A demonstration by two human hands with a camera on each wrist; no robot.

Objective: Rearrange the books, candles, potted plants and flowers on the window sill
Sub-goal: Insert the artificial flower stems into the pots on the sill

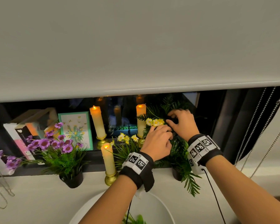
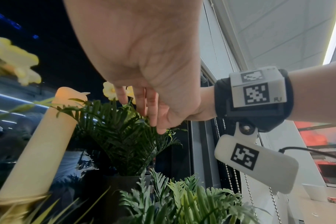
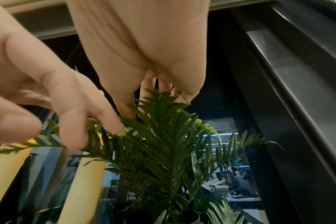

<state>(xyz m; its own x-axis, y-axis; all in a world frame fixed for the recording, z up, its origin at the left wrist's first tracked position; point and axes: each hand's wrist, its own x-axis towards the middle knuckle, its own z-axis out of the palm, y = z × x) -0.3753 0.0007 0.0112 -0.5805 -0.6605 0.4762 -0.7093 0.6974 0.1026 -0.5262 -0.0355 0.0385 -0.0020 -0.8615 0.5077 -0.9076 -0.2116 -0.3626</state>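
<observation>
A dark green fern in a black pot stands at the back right of the window sill, against the glass. A sprig of small yellow flowers sits among its fronds. My left hand reaches in from the left. Its bent fingers touch the fronds just below the flowers, and the thumb stands apart. My right hand hovers over the fern's top, fingers spread, tips brushing the leaves. I see no stem pinched by either hand.
Three lit candles on gold holders stand left of the fern. Further left are a daffodil plant, a purple flower pot and books. A second fern stands in front. The blind hangs low, with bead chains at the right.
</observation>
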